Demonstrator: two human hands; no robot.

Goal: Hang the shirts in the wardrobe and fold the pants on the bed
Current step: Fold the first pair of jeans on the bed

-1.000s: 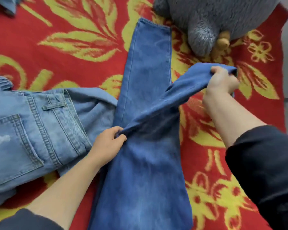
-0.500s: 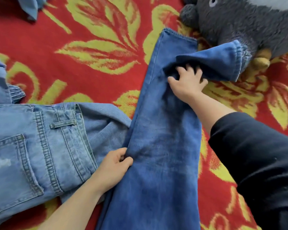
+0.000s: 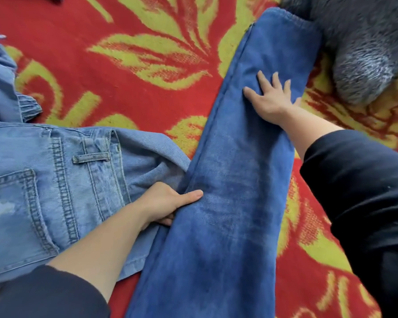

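Dark blue jeans (image 3: pixel 234 198) lie lengthwise on the red and yellow bedspread (image 3: pixel 129 92), one leg stacked on the other, hems at the far end. My right hand (image 3: pixel 270 101) rests flat on the upper leg, fingers spread. At the jeans' left edge my left hand (image 3: pixel 168 203) pinches the fabric, thumb on top and fingers tucked beneath. To the left lies a second pair, light blue jeans (image 3: pixel 46 191), back pocket and belt loop showing.
A grey plush toy (image 3: pixel 363 49) sits at the far right, touching the dark jeans' hem. More light blue denim (image 3: pixel 2 88) is bunched at the left edge. My dark sleeves fill the lower corners.
My right hand carried the loose leg over onto the other leg, let it go and now presses flat on it. My left hand kept its hold on the left edge.
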